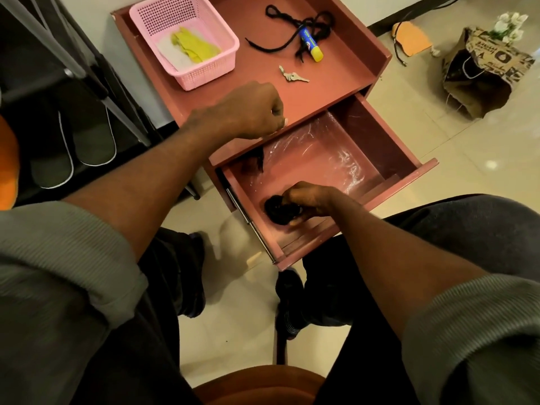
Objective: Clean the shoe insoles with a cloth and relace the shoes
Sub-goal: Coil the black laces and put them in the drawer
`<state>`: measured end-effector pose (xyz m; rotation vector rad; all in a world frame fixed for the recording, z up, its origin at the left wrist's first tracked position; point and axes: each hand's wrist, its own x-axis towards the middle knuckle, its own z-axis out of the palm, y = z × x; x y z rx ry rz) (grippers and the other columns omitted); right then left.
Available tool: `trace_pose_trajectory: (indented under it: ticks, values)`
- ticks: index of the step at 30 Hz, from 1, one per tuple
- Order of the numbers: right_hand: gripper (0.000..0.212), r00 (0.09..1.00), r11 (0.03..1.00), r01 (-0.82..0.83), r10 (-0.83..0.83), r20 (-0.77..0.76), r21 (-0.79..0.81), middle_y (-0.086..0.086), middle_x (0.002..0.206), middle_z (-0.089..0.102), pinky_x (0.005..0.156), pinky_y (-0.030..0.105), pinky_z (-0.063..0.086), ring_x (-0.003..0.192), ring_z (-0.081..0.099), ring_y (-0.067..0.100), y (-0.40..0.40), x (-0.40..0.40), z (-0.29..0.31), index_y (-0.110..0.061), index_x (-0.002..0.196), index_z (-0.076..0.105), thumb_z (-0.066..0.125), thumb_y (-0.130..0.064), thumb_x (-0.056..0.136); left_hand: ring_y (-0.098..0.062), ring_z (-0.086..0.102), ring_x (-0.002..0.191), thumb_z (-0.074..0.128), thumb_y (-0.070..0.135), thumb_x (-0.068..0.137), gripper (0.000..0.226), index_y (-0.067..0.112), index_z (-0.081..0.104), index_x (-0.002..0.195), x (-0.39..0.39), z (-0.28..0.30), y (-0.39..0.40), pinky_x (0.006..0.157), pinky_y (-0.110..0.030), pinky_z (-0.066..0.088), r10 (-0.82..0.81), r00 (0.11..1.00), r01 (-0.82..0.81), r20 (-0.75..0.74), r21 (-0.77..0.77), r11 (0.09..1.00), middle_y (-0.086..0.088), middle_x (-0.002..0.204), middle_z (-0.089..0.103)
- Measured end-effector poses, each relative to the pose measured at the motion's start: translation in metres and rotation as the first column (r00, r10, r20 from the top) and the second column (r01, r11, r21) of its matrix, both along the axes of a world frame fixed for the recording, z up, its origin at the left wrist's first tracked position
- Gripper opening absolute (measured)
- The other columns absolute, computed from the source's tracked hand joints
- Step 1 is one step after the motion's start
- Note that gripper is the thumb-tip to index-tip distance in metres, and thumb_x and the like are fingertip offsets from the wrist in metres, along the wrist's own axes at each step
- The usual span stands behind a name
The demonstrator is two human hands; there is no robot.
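In the open drawer (pixel 406 176) of a reddish-brown cabinet, my right hand (pixel 309 198) grips a black coiled lace bundle (pixel 276 210) near the drawer's front. A second black strand (pixel 259 159) lies at the drawer's back left. My left hand (pixel 251 112) hovers at the cabinet top's front edge with its fingers curled, and nothing shows in them. Another black shoelace (pixel 295 27) lies loose on the cabinet top (pixel 336 80). A pink basket (pixel 187 74) at the top's left holds a yellow cloth (pixel 194 48) and a white one.
A blue-and-yellow glue stick (pixel 311 43) lies on the loose lace, with keys (pixel 292 76) nearby. Dark slippers (pixel 73 147) sit on a rack at the left. A paper bag (pixel 485 74) stands on the tiled floor at the right. Clear plastic lines the drawer.
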<state>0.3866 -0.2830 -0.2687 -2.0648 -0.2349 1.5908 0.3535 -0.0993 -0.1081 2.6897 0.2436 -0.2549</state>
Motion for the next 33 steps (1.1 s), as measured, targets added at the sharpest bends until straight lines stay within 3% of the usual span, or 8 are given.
trace_pose_trajectory:
  ticks: [4, 8, 12, 16, 19, 24, 29, 33]
  values:
    - [0.051, 0.865, 0.969, -0.155, 0.227, 0.448, -0.193, 0.011, 0.111, 0.064, 0.090, 0.041, 0.059, 0.101, 0.066, 0.033, -0.001, 0.000, -0.016, -0.010, 0.117, 0.067, 0.083, -0.045, 0.083, -0.011, 0.057, 0.066, 0.065, 0.027, 0.098, 0.023, 0.010, 0.079, 0.089, -0.001, -0.001, 0.000, 0.082, -0.038, 0.056, -0.021, 1.000, 0.021, -0.007, 0.002, 1.000, 0.001, 0.073, 0.069]
    - [0.085, 0.752, 0.955, -0.178, 0.287, 0.593, -0.237, 0.013, 0.135, 0.046, 0.106, 0.051, 0.049, 0.123, 0.048, 0.035, -0.006, -0.008, -0.008, -0.012, 0.135, 0.051, 0.084, -0.061, 0.075, -0.015, 0.062, 0.067, 0.065, 0.026, 0.097, 0.023, 0.014, 0.075, 0.080, 0.000, -0.001, 0.003, 0.082, -0.040, 0.058, -0.036, 0.999, 0.035, -0.035, -0.002, 0.999, -0.006, 0.077, 0.074]
    - [0.061, 0.738, 0.978, -0.078, 0.188, 0.649, -0.195, 0.012, 0.138, 0.040, 0.108, 0.053, 0.045, 0.130, 0.039, 0.034, -0.008, -0.006, 0.003, -0.014, 0.134, 0.052, 0.078, -0.035, 0.083, -0.021, 0.068, 0.073, 0.063, 0.025, 0.097, 0.023, 0.014, 0.076, 0.082, 0.000, 0.000, 0.002, 0.085, -0.042, 0.059, -0.032, 0.999, 0.032, -0.044, 0.003, 0.999, -0.007, 0.079, 0.076]
    - [0.029, 0.747, 0.996, 0.026, 0.033, 0.665, -0.080, 0.010, 0.118, 0.059, 0.091, 0.042, 0.056, 0.108, 0.057, 0.028, -0.011, 0.000, 0.015, -0.014, 0.108, 0.064, 0.069, -0.029, 0.083, -0.016, 0.069, 0.068, 0.063, 0.027, 0.098, 0.023, 0.015, 0.075, 0.083, 0.000, 0.002, 0.003, 0.084, -0.039, 0.059, -0.020, 0.998, 0.020, -0.055, -0.002, 1.000, -0.004, 0.077, 0.076]
    - [0.044, 0.824, 0.978, -0.108, 0.187, 0.535, -0.176, 0.008, 0.104, 0.065, 0.076, 0.033, 0.053, 0.091, 0.063, 0.025, -0.010, -0.005, 0.016, -0.014, 0.107, 0.066, 0.081, -0.048, 0.082, -0.015, 0.071, 0.067, 0.063, 0.027, 0.100, 0.023, 0.014, 0.076, 0.086, -0.001, 0.003, 0.003, 0.084, -0.037, 0.059, -0.020, 0.997, 0.019, -0.072, -0.013, 1.000, -0.004, 0.076, 0.076]
    - [0.056, 0.751, 0.941, -0.206, 0.327, 0.574, -0.267, 0.011, 0.121, 0.067, 0.093, 0.042, 0.057, 0.105, 0.065, 0.033, -0.008, -0.020, -0.002, -0.019, 0.122, 0.066, 0.070, -0.063, 0.088, -0.015, 0.069, 0.068, 0.063, 0.028, 0.101, 0.022, 0.014, 0.077, 0.090, -0.005, 0.004, 0.003, 0.084, -0.038, 0.058, -0.030, 0.997, 0.030, -0.072, -0.002, 1.000, -0.005, 0.079, 0.076]
    - [0.049, 0.714, 0.916, -0.256, 0.395, 0.577, -0.310, 0.010, 0.126, 0.060, 0.100, 0.049, 0.054, 0.110, 0.063, 0.035, -0.004, -0.029, 0.001, -0.028, 0.135, 0.056, 0.061, -0.059, 0.097, -0.007, 0.061, 0.065, 0.063, 0.026, 0.102, 0.019, 0.013, 0.077, 0.101, -0.005, 0.003, 0.003, 0.084, -0.039, 0.057, -0.036, 0.995, 0.036, -0.088, 0.004, 0.999, 0.006, 0.074, 0.065]
    - [0.059, 0.721, 0.900, -0.287, 0.428, 0.544, -0.327, 0.007, 0.113, 0.059, 0.090, 0.042, 0.055, 0.103, 0.063, 0.032, -0.002, -0.020, 0.017, -0.020, 0.129, 0.053, 0.070, -0.061, 0.090, -0.014, 0.071, 0.067, 0.061, 0.029, 0.103, 0.021, 0.015, 0.076, 0.100, 0.000, 0.009, 0.000, 0.074, -0.031, 0.053, -0.050, 0.992, 0.049, -0.120, -0.008, 0.999, 0.003, 0.076, 0.073]
